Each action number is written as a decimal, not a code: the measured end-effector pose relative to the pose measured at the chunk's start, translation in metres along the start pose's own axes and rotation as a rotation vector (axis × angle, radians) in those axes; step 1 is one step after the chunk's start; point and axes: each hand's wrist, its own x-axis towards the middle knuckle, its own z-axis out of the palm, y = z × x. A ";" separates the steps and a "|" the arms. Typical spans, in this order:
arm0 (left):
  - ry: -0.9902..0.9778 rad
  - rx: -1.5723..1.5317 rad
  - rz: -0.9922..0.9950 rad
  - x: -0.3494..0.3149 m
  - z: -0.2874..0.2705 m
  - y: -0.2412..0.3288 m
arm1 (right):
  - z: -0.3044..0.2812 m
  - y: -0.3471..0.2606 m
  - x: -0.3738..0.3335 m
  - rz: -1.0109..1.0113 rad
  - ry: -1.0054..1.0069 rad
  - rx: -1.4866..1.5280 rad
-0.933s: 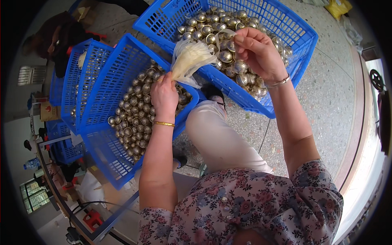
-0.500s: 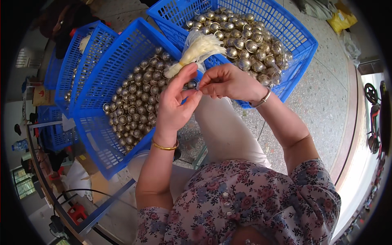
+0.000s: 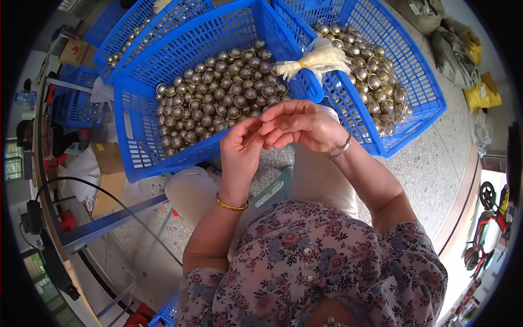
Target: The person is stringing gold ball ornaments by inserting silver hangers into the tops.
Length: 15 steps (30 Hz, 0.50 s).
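Observation:
My left hand (image 3: 242, 150) and my right hand (image 3: 305, 128) meet in front of the near rim of a blue plastic basket (image 3: 127, 144). Their fingertips are pinched together and touch. Whatever lies between them is too small or too hidden to make out. Beyond the hands, that basket holds a heap of silvery-gold metal balls (image 3: 218, 90). A bundle of thin, pale cream strips (image 3: 327, 57), tied with a yellow band, rests over the corner where this basket meets a second one.
On the right is the second blue basket (image 3: 422, 103) with similar balls. More blue baskets (image 3: 158, 30) stand at the back left. A blue metal bar (image 3: 114, 220) and a black cable (image 3: 120, 204) run at my left. A yellow bag (image 3: 484, 95) lies far right.
The view has shifted, so the baskets sit lower and further right. My left fingers, spread before, now curl in to meet my right fingertips. The cream bundle still lies on the basket corner.

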 end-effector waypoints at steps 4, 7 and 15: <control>-0.047 -0.025 0.001 -0.005 -0.003 -0.002 | 0.003 0.002 -0.002 0.018 0.076 -0.132; -0.107 -0.033 -0.014 -0.007 -0.002 -0.007 | -0.002 0.004 -0.004 0.038 0.156 -0.181; -0.076 0.001 0.000 -0.009 0.001 -0.006 | -0.006 0.011 -0.006 -0.042 0.292 -0.425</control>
